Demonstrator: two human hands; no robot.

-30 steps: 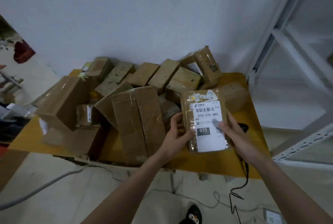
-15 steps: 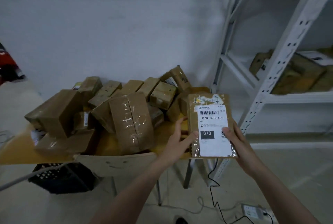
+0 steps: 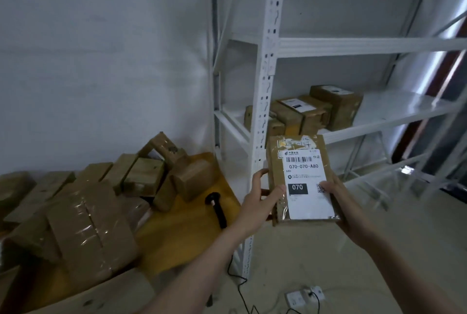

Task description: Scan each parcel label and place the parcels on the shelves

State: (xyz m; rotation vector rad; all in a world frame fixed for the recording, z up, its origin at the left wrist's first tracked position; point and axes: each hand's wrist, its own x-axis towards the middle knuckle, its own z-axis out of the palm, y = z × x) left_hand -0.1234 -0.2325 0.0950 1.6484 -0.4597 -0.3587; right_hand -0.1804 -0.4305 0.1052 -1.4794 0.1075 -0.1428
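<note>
Sitting heaped on the table [image 3: 194, 238] are boxes [image 3: 88, 222], scanner [image 3: 217, 209] lying by its right edge; left hand [image 3: 260, 202] and right hand [image 3: 347, 212] are gripping the parcel [image 3: 300, 177] before the shelf [image 3: 394, 109].

Held parcel [image 3: 300, 177]: gripped at both edges by the left hand [image 3: 262, 197] and right hand [image 3: 340, 202], so it filled the space between the fingers.
Beyond the fingertips: a white shelf upright [image 3: 265, 91] stood just behind the left fingers, blocking a straight push there.
Ahead and above the fingers: the middle shelf [image 3: 394, 109] held a cluster of boxes [image 3: 316, 109] at its left end; its right part lay bare.
Left of the left fingers: a table [image 3: 192, 233] piled with parcels [image 3: 83, 215], a black scanner [image 3: 217, 206] lying on the near corner.
Below the fingers: open floor [image 3: 316, 258] with a cable [image 3: 242, 286] and power strip [image 3: 304, 294].
</note>
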